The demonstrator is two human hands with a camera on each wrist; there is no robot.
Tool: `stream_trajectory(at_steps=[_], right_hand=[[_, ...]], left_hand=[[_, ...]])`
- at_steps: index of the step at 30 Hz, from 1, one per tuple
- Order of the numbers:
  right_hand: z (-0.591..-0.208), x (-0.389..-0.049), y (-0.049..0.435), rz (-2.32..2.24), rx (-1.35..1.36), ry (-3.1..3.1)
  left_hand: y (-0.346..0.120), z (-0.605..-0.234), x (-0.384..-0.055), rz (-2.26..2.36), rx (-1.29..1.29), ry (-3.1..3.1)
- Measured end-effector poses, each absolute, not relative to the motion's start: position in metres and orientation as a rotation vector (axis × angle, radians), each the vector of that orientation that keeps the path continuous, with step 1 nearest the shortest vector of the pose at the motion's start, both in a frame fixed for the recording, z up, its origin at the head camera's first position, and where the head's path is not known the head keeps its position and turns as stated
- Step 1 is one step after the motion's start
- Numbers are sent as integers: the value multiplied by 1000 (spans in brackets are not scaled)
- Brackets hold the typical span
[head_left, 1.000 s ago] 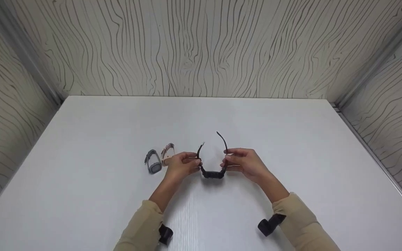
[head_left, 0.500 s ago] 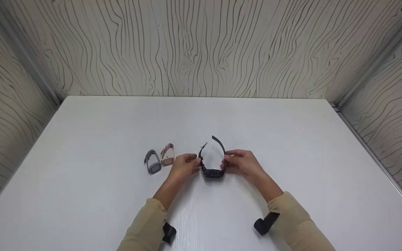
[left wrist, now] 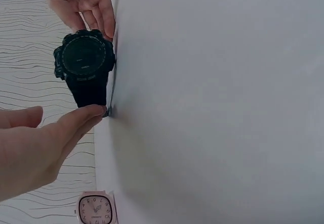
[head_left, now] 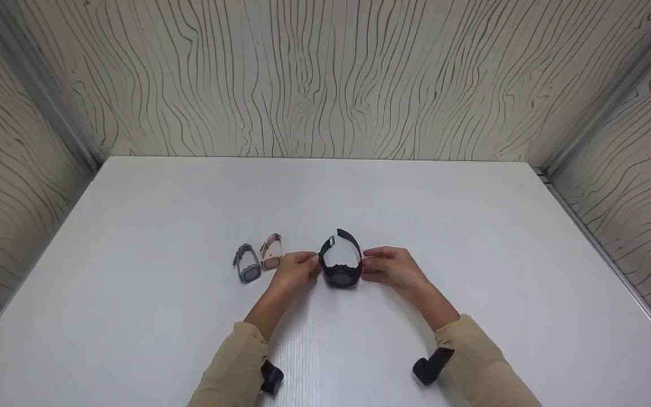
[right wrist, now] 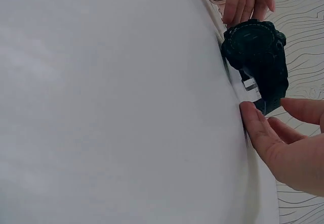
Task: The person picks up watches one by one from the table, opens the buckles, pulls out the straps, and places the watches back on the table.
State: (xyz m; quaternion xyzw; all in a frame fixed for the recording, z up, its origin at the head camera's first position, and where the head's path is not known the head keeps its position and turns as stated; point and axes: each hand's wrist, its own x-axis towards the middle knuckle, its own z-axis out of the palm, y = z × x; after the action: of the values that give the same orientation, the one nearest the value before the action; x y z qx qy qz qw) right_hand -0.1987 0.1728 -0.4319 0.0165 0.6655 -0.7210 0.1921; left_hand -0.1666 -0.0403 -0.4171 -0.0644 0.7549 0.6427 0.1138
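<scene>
A black digital wristwatch point(head_left: 341, 276) rests on the white table, its round face turned toward the person and its strap curving back in an unfastened loop. Its dial point(left wrist: 83, 55) shows in the left wrist view, the buckle point(right wrist: 249, 84) in the right wrist view. My left hand point(head_left: 294, 272) touches one side of the strap with nearly straight fingers, the thumb standing apart. On the opposite side, the straight fingers of my right hand point(head_left: 394, 268) lie against the watch, with the thumb point(right wrist: 302, 108) close to the strap.
Left of my left hand, a pink watch point(head_left: 272, 262) and a grey watch point(head_left: 251, 273) lie side by side, both straps looped. A wood-patterned panel point(head_left: 314, 79) rises behind the table point(head_left: 444, 203), with similar panels at both sides.
The black watch has come down and tipped so its face shows more toward the head camera. Its strap ends have drawn closer, and both hands have loosened from gripping the strap.
</scene>
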Motion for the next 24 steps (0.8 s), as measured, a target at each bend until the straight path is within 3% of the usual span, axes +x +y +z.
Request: stream_trajectory(at_steps=[24], right_hand=[[-415, -199, 177, -1978, 76, 2040]], left_hand=[[-76, -387, -153, 2099, -228, 2060]])
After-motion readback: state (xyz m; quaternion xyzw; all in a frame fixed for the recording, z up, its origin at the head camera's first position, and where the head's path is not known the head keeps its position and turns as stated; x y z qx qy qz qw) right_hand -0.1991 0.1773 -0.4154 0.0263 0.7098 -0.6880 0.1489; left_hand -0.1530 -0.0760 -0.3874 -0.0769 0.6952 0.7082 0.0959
